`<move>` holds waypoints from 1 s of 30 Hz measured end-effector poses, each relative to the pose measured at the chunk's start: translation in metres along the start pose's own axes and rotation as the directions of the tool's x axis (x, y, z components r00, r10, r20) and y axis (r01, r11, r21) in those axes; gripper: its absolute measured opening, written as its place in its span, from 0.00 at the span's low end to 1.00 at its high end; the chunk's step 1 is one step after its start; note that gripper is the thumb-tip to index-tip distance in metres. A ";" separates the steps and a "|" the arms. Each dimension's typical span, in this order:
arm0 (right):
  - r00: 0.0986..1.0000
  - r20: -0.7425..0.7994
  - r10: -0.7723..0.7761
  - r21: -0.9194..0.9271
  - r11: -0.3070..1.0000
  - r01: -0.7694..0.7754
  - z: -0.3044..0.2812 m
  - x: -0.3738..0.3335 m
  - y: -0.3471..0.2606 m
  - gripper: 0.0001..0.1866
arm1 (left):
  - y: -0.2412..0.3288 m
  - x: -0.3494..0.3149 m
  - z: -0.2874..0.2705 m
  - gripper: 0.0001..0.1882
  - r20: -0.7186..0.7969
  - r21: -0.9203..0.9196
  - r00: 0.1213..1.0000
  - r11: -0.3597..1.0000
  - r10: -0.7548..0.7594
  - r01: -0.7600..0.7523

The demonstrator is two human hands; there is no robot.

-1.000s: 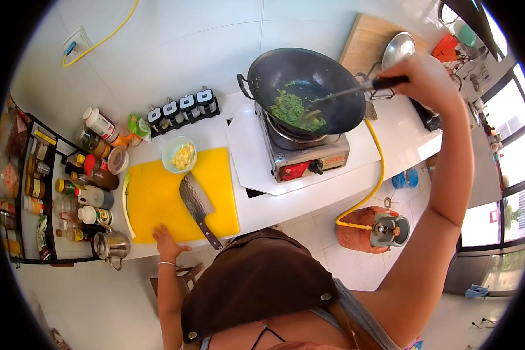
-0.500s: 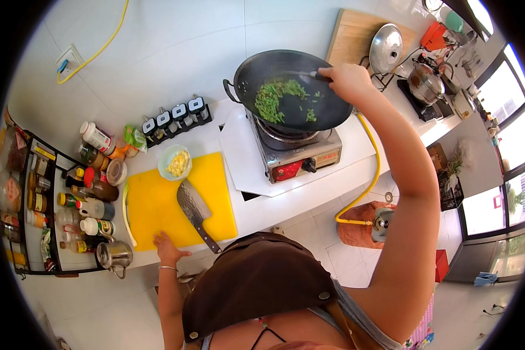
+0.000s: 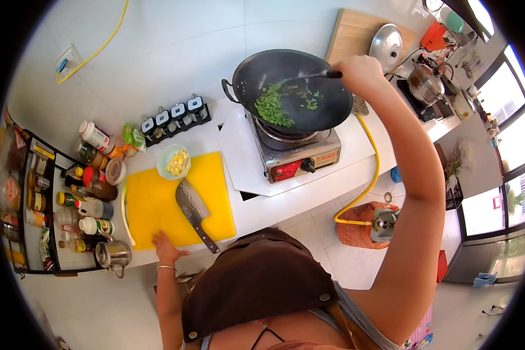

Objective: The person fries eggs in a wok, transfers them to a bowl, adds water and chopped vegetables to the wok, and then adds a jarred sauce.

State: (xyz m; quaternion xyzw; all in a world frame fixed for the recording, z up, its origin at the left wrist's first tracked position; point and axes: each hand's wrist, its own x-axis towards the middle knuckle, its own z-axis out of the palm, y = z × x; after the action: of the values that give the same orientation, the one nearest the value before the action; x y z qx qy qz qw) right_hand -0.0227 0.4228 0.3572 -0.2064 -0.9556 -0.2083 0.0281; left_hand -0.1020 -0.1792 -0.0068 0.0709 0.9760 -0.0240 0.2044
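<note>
My right hand (image 3: 363, 76) is closed round the dark handle of a wok spatula (image 3: 318, 74), above the right rim of a black wok (image 3: 329, 114). The spatula's shaft reaches down into chopped green vegetables (image 3: 274, 108), heaped left of the wok's middle with a smaller patch to the right. Beneath the wok is a portable gas stove (image 3: 297, 160). My left hand (image 3: 168, 249), fingers spread, rests at the near edge of a yellow cutting board (image 3: 149, 201). A cleaver (image 3: 191, 201) lies on that board, beside a pale bowl (image 3: 163, 158) of chopped yellowish pieces.
Spice boxes in a black rack (image 3: 175, 119) stand by the wall. Bottles and jars (image 3: 93, 207) crowd the left, with a metal mug (image 3: 114, 255) near the counter edge. A yellow hose (image 3: 374, 169) runs down to a gas cylinder (image 3: 385, 224). A metal lid (image 3: 386, 48) leans behind my right hand.
My right hand has moved to the right with the spatula, drawing its shaft across the wok. The greens have shifted and lie in a tighter heap on the left. My left hand stays put.
</note>
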 end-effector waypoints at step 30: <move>0.999 -0.039 0.020 0.073 0.997 -0.017 0.003 0.013 -0.026 0.13 | -0.002 -0.002 0.004 0.78 -0.023 -0.002 1.000 1.000 0.016 -0.016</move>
State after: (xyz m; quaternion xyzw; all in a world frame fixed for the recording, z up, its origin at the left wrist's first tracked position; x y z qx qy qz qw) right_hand -0.0449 0.4071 0.3458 -0.2098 -0.9598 -0.1774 0.0567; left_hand -0.0990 -0.1820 -0.0101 0.0789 0.9777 -0.0205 0.1935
